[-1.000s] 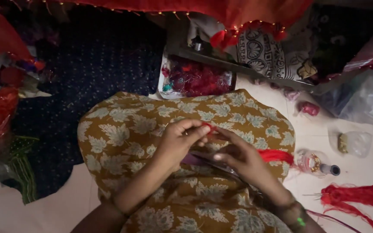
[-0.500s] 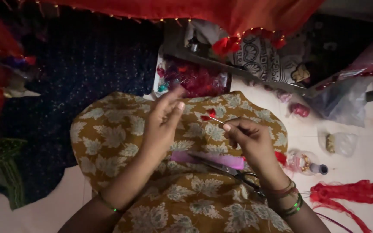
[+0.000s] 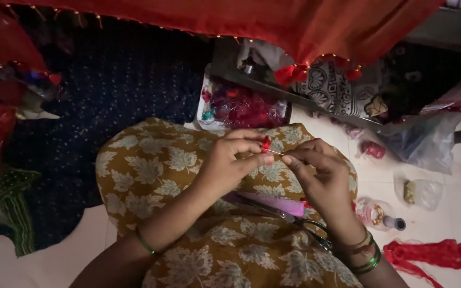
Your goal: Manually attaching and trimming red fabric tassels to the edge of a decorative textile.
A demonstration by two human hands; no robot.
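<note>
My left hand (image 3: 229,162) pinches a small red bead or tuft (image 3: 265,144) between thumb and fingers over my lap. My right hand (image 3: 320,173) holds a thin needle (image 3: 276,152) whose tip meets the red piece. Both hands hover above a mustard cloth with pale leaf print (image 3: 150,170) that covers my knees. A pair of scissors (image 3: 294,221) and a pink strip (image 3: 281,204) lie on the cloth under my right wrist. Green bangles sit on both wrists.
A clear bag of red and pink pieces (image 3: 241,106) lies beyond my knees. Dark blue dotted fabric (image 3: 108,90) spreads at left. Red cloth with bead trim (image 3: 273,21) hangs above. Red tassel threads (image 3: 430,253), a small bottle (image 3: 382,216) and plastic bags (image 3: 422,192) sit on the floor at right.
My left hand has dropped from a raised, spread pose and closed on the red piece. The right hand has brought the needle up to it. The view has shifted slightly.
</note>
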